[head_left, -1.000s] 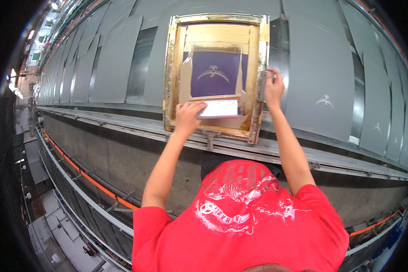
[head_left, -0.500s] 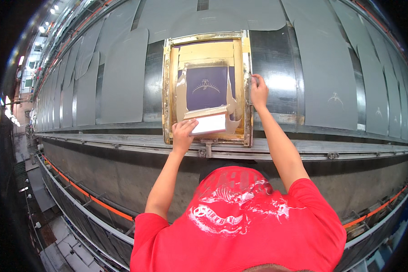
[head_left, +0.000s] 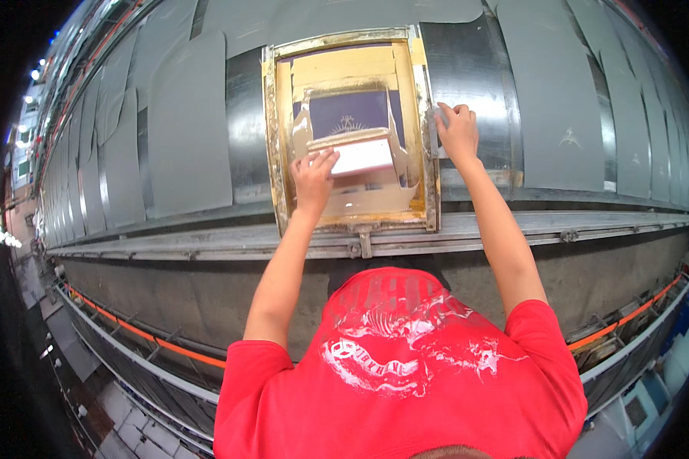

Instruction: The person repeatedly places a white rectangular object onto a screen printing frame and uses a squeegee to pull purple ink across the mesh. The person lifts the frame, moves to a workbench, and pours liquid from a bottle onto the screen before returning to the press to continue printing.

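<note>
A screen printing frame (head_left: 272, 153) with worn, yellow-taped edges lies in front of me. Its dark purple mesh window (head_left: 352, 105) shows part of a pale crown-like line design. Across the mesh sits a squeegee (head_left: 366, 156) with a whitish, shiny face, covering the lower part of that design. The fingers of my left hand (head_left: 314, 180) are closed on the squeegee's left end. Beige ink (head_left: 360, 203) smears the screen around and below it. At the frame's right side, the bent fingers of my right hand (head_left: 459, 134) grip its metal edge.
Grey fabric panels (head_left: 187, 130) lie in a row along the long dark table; one panel (head_left: 555, 99) to the right bears a pale printed design. A metal rail (head_left: 490, 229) with small clamps runs along the near edge. Orange strips (head_left: 145, 334) line the lower barrier.
My left hand has pushed the squeegee away from me up the mesh, over the lower part of the design. My right hand stays at the frame's right edge.
</note>
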A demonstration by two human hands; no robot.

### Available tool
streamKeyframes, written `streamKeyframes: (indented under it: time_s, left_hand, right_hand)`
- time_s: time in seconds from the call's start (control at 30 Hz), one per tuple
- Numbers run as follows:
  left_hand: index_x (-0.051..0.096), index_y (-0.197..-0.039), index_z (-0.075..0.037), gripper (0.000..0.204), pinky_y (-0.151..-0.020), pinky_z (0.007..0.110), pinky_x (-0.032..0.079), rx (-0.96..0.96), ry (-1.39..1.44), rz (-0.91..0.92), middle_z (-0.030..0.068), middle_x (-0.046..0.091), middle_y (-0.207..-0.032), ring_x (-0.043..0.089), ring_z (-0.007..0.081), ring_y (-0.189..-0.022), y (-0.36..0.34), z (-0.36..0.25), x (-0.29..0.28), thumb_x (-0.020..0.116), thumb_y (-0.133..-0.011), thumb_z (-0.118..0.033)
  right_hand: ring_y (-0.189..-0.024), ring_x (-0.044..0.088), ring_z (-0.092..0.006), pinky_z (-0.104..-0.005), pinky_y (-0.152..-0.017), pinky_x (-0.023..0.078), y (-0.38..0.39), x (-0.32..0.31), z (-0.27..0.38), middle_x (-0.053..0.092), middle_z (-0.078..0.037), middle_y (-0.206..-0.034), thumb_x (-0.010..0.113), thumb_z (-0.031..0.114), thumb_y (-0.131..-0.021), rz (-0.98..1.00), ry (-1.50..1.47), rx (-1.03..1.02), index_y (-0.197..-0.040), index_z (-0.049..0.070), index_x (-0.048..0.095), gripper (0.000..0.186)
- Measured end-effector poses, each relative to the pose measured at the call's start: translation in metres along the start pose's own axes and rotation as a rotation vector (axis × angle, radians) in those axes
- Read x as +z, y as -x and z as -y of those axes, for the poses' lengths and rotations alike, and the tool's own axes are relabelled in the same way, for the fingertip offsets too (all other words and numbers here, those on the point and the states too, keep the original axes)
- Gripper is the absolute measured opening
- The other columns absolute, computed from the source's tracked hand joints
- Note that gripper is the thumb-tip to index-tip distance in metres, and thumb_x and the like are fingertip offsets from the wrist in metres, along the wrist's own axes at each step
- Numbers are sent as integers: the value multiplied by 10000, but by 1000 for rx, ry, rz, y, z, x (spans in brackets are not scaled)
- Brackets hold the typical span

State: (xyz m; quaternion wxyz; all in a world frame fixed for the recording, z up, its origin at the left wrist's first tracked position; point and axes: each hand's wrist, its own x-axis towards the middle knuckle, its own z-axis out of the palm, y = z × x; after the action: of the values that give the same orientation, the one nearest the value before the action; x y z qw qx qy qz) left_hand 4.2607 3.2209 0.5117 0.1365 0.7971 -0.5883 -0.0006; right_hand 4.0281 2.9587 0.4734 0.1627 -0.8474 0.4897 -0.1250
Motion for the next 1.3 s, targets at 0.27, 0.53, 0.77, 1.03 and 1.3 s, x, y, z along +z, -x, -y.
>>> streamKeyframes:
  time_s: [0.27,0.53,0.77,1.03,1.3]
  left_hand:
    - [765,-1101,-225,440,-928,395,382,11,104,46,-33,753,-1104,648,189,-992,-132,59,-8,744,-708,-28]
    - [767,-1076,-222,437,-902,400,389,15,64,112,-53,751,-1093,650,172,-958,-55,35,-8,749,-683,-32]
    - [752,-1118,-240,489,-893,372,409,-16,109,79,-62,744,-1137,652,155,-1005,-19,24,-24,743,-689,-7]
    - [795,-995,-249,313,-944,404,394,-78,119,63,-12,761,-985,662,201,-968,-152,61,-4,699,-756,-71]
    - [789,-1003,-196,371,-927,389,411,-106,150,121,13,757,-976,648,196,-996,-26,18,-5,694,-705,4]
  right_hand:
    - [-1089,600,-240,-432,-933,457,-60,-14,113,659,-33,-1144,778,328,-808,143,-57,-496,-1162,177,719,389]
    - [-1082,584,-235,-399,-915,449,34,-5,105,660,-25,-1144,825,139,-690,217,-204,-379,-1117,126,709,442]
    - [-1052,584,-219,-392,-886,439,57,-19,109,675,-5,-1166,834,171,-691,244,-144,-462,-1151,147,709,477]
    - [-1023,605,-220,-399,-892,441,-69,4,115,729,23,-1104,804,218,-717,112,-106,-407,-1084,175,758,373]
    - [-1091,600,-272,-426,-944,463,61,4,88,693,-38,-1215,828,180,-690,248,-219,-424,-1154,144,721,478]
